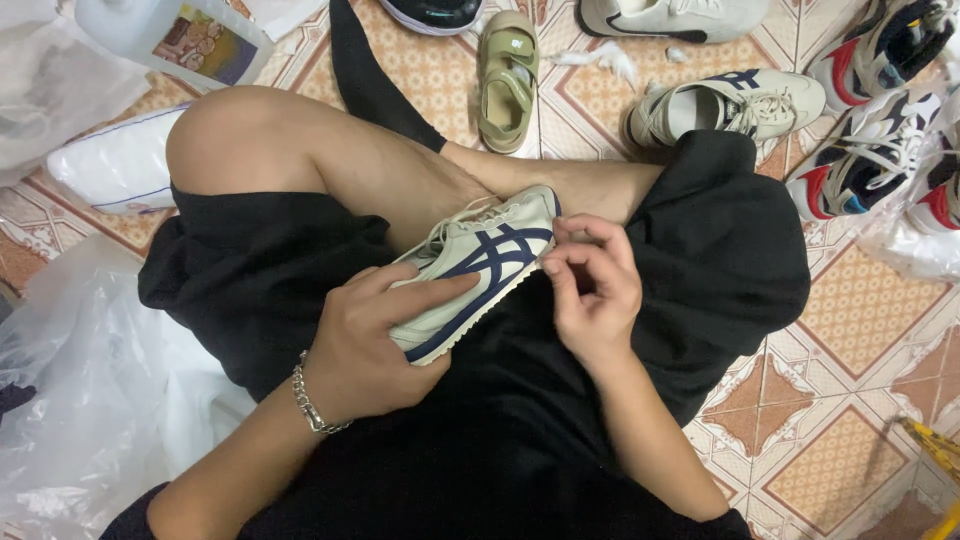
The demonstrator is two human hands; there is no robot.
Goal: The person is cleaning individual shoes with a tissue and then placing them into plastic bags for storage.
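A cream sneaker with dark blue stripes (490, 262) lies on its side across my lap, toe pointing up and right. My left hand (372, 340), with a silver chain bracelet at the wrist, grips the sneaker around its heel and side, the forefinger stretched along the upper. My right hand (592, 290) is at the toe end, its fingertips pinched together against the toe's edge. Whether something small sits between those fingertips cannot be told. I sit cross-legged in black shorts on a patterned tile floor.
A matching cream and blue sneaker (728, 106) lies on the floor ahead, beside an olive sandal (507, 78). Several red, white and black sneakers (880, 110) sit at the right. Clear plastic bags (70, 390) lie at the left, near a white bottle (170, 35).
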